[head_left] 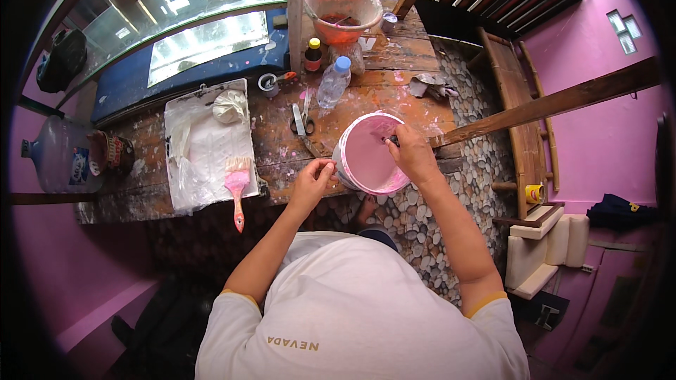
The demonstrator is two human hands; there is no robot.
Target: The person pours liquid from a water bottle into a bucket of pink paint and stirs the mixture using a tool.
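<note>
A white bucket (346, 176) of pale pink paint stands at the table's front edge, its rim smeared with pink. My left hand (312, 181) is closed at the bucket's left side, with thumb and fingertips pinched against it. Over the right rim reaches my right hand (415, 155), its fingers closed on a small dark thing (391, 141) above the paint; its kind is mostly hidden by the fingers. To the left, a paintbrush (237, 186) with pink-stained bristles rests across the near edge of a white paint tray (204, 141), its handle hanging over the edge.
Scissors (298, 119), a clear bottle with a blue cap (334, 83), a small dark bottle (313, 56) and a small cup (268, 84) stand or lie behind. Farther back is an orange-stained bucket (343, 10). A crumpled rag (432, 87) lies right; a wooden beam (549, 102) crosses there.
</note>
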